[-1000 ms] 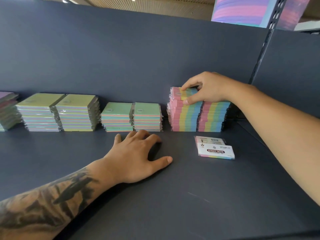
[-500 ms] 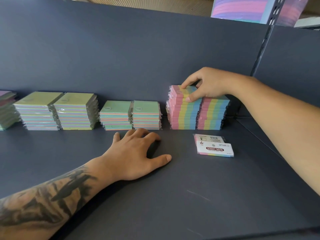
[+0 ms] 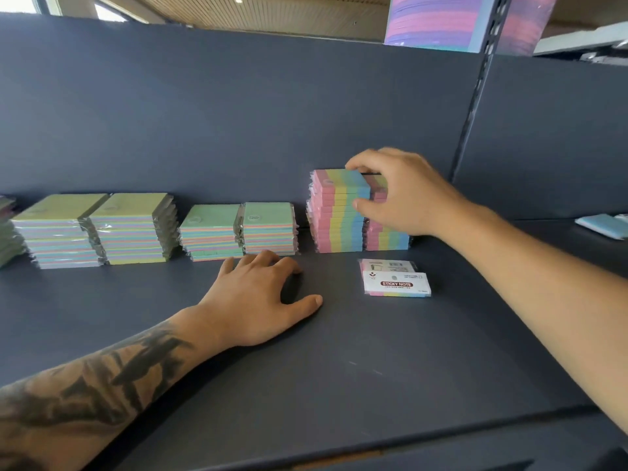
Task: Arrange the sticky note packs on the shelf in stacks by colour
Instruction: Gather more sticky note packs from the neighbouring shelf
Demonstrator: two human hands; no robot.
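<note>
Along the back of the dark shelf [image 3: 373, 368] stand stacks of wrapped sticky note packs. My right hand [image 3: 404, 195] grips the upper packs of the tall striped pink-yellow-blue stack [image 3: 336, 215], fingers over the top rear edge and thumb on the front. It hides much of a lower striped stack [image 3: 387, 237] just to the right. Two loose striped packs [image 3: 396, 283] lie label-up in front. My left hand [image 3: 258, 300] rests flat on the shelf, fingers spread, before two green-topped stacks [image 3: 210, 229].
Two yellow-green stacks [image 3: 95, 229] and a partly cut-off stack [image 3: 8, 232] stand further left. A slotted upright post [image 3: 475, 96] divides the bays; a blue pack [image 3: 603, 226] lies in the right bay. Large pink-purple packs [image 3: 438, 22] sit above.
My right hand slid from the top of the striped stack to its right side, thumb lower on the front. The top pack now lies square. My left hand stayed put.
</note>
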